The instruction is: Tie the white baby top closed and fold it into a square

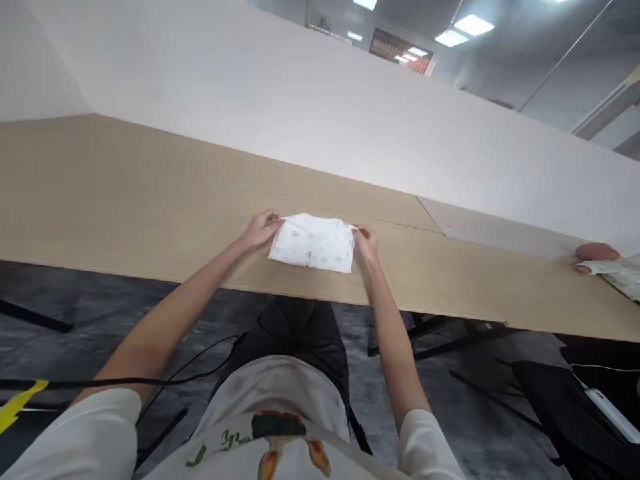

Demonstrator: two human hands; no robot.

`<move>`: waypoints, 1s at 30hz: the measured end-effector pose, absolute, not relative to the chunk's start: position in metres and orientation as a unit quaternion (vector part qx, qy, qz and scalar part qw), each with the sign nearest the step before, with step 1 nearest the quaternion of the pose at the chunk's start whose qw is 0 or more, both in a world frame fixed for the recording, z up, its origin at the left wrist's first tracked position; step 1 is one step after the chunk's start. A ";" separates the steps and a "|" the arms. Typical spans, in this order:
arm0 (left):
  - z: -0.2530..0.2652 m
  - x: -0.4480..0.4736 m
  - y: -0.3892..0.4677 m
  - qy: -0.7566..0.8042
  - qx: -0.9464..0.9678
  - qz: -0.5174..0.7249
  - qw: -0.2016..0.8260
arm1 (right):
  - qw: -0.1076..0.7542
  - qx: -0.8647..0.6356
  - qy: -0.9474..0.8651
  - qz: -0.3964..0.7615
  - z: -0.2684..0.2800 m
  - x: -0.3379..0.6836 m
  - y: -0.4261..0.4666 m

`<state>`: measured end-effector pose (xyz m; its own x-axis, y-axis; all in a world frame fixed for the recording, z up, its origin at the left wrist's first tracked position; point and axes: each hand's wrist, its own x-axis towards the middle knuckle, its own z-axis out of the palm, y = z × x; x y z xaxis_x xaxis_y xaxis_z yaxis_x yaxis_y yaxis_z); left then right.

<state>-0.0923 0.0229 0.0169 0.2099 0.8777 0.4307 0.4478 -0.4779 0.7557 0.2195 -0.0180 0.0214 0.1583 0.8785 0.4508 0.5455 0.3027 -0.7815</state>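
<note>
A white baby shirt with small printed figures lies folded into a wide, low shape on the wooden table. Its curved neckline edge faces the wall, and a line runs down its middle. My left hand pinches the upper left corner between thumb and fingers. At the upper right corner, my right hand has its fingers closed on the fabric in the same way. The shirt's underside is hidden.
The light wooden table runs along a white partition. At its far right lies a doll beside patterned cloth. A black chair with a white power strip stands lower right. A black cable crosses near my left arm.
</note>
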 end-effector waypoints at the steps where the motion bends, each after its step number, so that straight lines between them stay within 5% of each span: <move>1: 0.036 -0.090 0.020 0.435 0.736 0.464 0.232 | 0.534 -0.559 -0.612 0.164 0.038 0.221 -0.020; 6: 0.161 -0.085 -0.014 0.346 0.785 0.514 -0.004 | 0.655 -0.451 -0.606 0.039 0.152 0.236 -0.046; 12: 0.235 -0.091 -0.046 0.435 0.744 0.495 -0.112 | 0.587 -0.453 -0.666 0.076 0.232 0.254 -0.080; 20: 0.099 -0.082 0.025 0.471 0.849 0.236 -0.035 | 0.305 -0.641 -0.681 0.181 0.119 0.270 -0.024; 25: 0.018 -0.087 0.060 0.517 0.848 0.117 -0.013 | 0.269 -0.678 -0.646 0.223 0.046 0.277 0.001; 30: 0.002 -0.154 0.072 0.551 0.821 0.140 0.046 | 0.260 -0.657 -0.638 0.306 0.030 0.330 -0.010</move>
